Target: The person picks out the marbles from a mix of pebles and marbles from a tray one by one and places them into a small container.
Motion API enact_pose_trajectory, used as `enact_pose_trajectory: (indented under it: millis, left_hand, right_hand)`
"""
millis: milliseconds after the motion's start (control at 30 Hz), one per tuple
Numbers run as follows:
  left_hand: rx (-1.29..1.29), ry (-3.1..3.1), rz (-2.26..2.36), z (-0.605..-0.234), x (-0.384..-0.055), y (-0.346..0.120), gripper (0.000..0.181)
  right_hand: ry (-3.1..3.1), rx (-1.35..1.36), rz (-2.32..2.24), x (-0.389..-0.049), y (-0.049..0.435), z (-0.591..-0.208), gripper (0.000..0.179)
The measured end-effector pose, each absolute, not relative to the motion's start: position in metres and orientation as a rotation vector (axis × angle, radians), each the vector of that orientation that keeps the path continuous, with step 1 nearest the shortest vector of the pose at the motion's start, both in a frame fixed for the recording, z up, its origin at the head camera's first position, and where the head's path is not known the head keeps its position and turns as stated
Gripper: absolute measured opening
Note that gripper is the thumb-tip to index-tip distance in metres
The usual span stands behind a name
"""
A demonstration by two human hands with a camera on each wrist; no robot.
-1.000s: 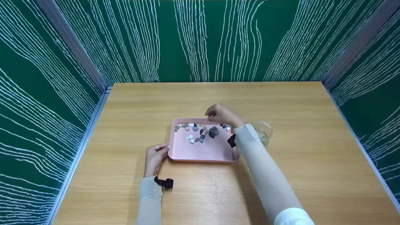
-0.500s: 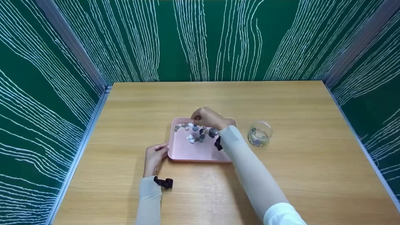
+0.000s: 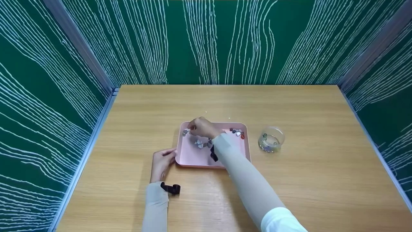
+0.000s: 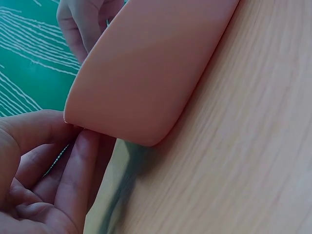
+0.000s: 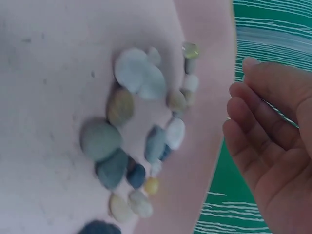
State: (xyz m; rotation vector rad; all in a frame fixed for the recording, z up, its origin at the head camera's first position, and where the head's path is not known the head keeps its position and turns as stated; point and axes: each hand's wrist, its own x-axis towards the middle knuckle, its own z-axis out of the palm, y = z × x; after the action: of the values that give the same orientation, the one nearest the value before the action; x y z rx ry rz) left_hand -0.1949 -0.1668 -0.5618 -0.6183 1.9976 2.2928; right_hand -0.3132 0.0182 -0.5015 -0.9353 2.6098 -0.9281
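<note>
A pink tray [image 3: 193, 158] holds several small pebbles, with white ones [image 5: 139, 70] and grey ones [image 5: 100, 139] near its far side. My left hand [image 3: 162, 162] is at the tray's near left corner, thumb and finger holding its edge; the tray wall [image 4: 141, 73] partly hides the fingertips in the left wrist view. My right hand [image 3: 202, 126] is over the far left part of the tray. In the right wrist view its fingers [image 5: 251, 126] bend loosely beside the rim, and nothing shows between them. A small yellow-green clear stone [image 5: 191, 49] lies in the row along the wall.
A clear round container [image 3: 272, 140] with some glassy pieces inside stands right of the tray. Red and dark stones [image 3: 238, 132] lie in the tray's far right corner. Tiny pale specks lie on the wooden table [image 3: 305, 135] beyond the tray. Green patterned walls surround it.
My right hand has moved left along the tray's far edge, uncovering the far right stones and the clear container. The left hand stays at the tray corner.
</note>
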Motion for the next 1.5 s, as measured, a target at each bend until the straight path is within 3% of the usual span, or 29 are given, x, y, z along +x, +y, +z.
enact_pose_trajectory:
  millis: [700, 1500]
  left_hand:
    - [-0.639, 1.982, 2.314, -0.562, -0.195, -0.168, 0.027]
    - [-0.614, 1.965, 2.335, -0.563, -0.194, -0.166, 0.028]
  right_hand:
    - [2.646, -0.936, -0.851, -0.314, -0.012, -0.528, 0.005]
    - [2.654, -0.904, -0.802, -0.309, -0.018, -0.532, 0.010]
